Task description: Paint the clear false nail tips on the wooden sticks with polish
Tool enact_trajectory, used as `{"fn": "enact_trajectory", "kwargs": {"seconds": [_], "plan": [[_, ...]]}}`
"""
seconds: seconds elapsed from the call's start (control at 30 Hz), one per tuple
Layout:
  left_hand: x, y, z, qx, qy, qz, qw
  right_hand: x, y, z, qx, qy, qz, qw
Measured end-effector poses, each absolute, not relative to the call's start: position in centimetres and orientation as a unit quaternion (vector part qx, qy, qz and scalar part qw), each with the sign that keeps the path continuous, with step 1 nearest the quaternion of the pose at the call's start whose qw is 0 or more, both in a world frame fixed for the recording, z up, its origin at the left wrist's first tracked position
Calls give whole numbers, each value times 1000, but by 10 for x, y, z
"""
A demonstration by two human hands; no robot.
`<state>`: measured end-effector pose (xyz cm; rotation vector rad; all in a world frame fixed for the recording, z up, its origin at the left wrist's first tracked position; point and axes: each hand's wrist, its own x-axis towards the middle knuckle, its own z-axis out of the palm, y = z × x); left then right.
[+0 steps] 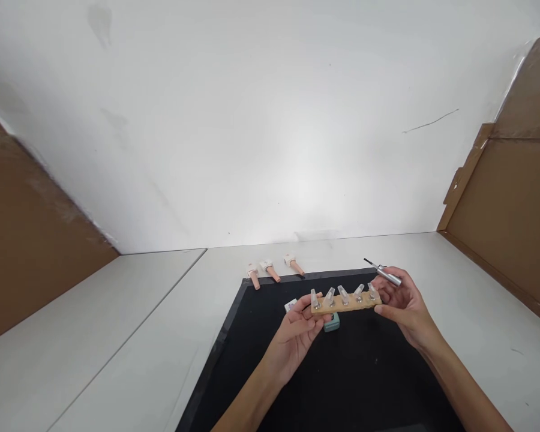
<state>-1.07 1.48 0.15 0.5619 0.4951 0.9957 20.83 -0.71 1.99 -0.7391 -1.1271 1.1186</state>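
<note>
My left hand (294, 336) is closed on the left end of a light wooden strip (348, 304), held up above a black mat. Several clear nail tips (343, 294) stand along the strip on small metal mounts, leaning at different angles. My right hand (402, 306) grips a brush with a silver handle (389, 275), its dark bristles pointing up and left. The thumb and fingers of that same hand also touch the strip's right end. Just below the strip sits a small green box-like item (332, 323), partly covered by my left fingers.
Three small bottles with peach-coloured caps, the left one (254, 277), the middle one (270, 270) and the right one (294, 264), lie at the mat's far edge. A white item (290, 305) is half hidden behind my left hand. Cardboard panels (504, 210) flank the white table.
</note>
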Motion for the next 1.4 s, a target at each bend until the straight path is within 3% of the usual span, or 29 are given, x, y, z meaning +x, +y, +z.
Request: {"fn": "enact_trajectory", "kwargs": {"seconds": [0.3, 1.2, 1.4], "plan": [[-5, 4, 8, 423, 288, 508, 693, 207, -7, 21, -360, -480, 493, 631], [-2, -1, 12, 429, 323, 472, 699, 217, -2, 19, -366, -505, 526, 578], [3, 2, 10, 442, 329, 446, 705, 225, -10, 24, -411, -608, 369, 570]]}}
